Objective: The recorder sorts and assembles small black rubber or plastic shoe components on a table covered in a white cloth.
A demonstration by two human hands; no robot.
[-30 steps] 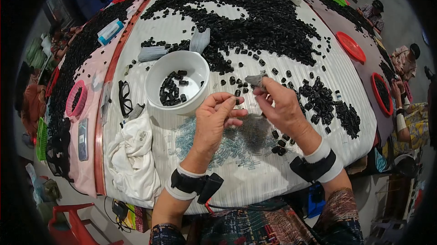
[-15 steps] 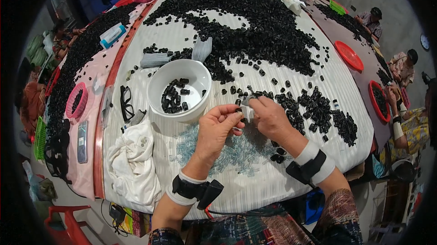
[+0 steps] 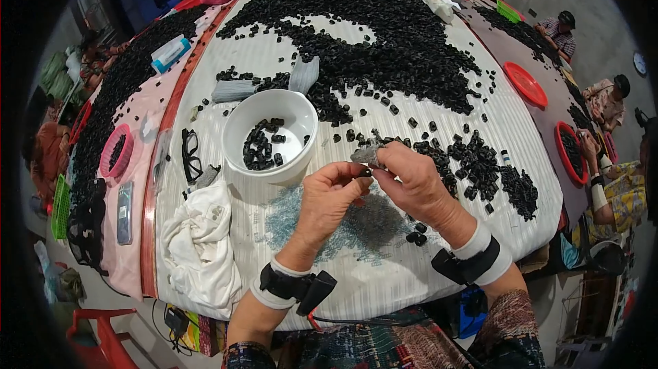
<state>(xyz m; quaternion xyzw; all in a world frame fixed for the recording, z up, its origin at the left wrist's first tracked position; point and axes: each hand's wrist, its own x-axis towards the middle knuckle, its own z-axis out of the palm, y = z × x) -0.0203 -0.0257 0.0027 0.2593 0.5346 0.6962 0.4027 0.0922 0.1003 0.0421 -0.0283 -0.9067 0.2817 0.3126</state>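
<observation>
My left hand [image 3: 325, 194] pinches a small black plastic piece [image 3: 365, 173] between thumb and fingertips, just right of the white bowl. Against it, fingers bent and closed, is my right hand [image 3: 413, 177]. A grey, cloth-like bundle [image 3: 367, 156] sticks out of the right hand's grip; whether it wraps a tool I cannot tell. The white bowl [image 3: 301, 156] holds several black pieces [image 3: 262, 151]. Beneath both hands, tiny clear bluish bits [image 3: 288, 221] lie scattered over the striped cloth. Loose black pieces [image 3: 476, 160] form small heaps right of my right hand.
A large heap of black pieces [image 3: 384, 19] covers the far table. Eyeglasses [image 3: 191, 155] and a crumpled white cloth [image 3: 200, 242] lie left of the bowl, grey cloth rolls [image 3: 234, 90] behind it. Red trays [image 3: 525, 84] stand at right. Other people sit around the table.
My right hand has turned and come in close to my left, bringing the grey bundle over the black piece. The left hand has shifted slightly and keeps its pinch.
</observation>
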